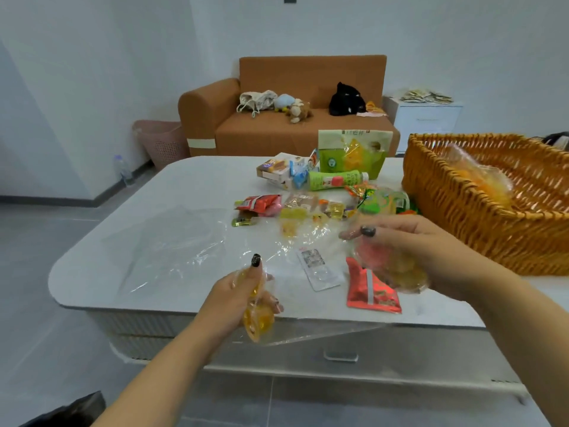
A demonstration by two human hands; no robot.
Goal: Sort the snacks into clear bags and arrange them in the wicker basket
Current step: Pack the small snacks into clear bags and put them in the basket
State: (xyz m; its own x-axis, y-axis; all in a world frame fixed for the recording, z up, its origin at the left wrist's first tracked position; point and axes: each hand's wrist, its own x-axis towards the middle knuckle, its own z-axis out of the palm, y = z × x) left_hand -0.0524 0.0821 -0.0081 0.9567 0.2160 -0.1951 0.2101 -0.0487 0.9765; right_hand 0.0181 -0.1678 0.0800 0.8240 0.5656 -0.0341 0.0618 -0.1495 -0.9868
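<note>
My left hand point(243, 295) grips a few yellow jelly cups point(258, 322) over the table's front edge. My right hand point(409, 248) holds a clear bag point(391, 269) with yellow jelly cups inside. A red snack packet point(374, 295) lies just below that bag. More snacks lie in a loose pile point(308, 208) mid-table, with a green bottle point(335, 179) and a green pouch point(352, 154) behind. The wicker basket point(455, 217) stands at the right and holds one filled clear bag point(480, 177). Flat empty clear bags point(172, 251) are spread on the left of the table.
The white table point(123, 285) has a rounded front left corner. A small white card point(318, 268) lies between my hands. Behind stand an orange sofa point(277, 131) with soft toys, a pink bin point(161, 143) and a white cabinet point(428, 118).
</note>
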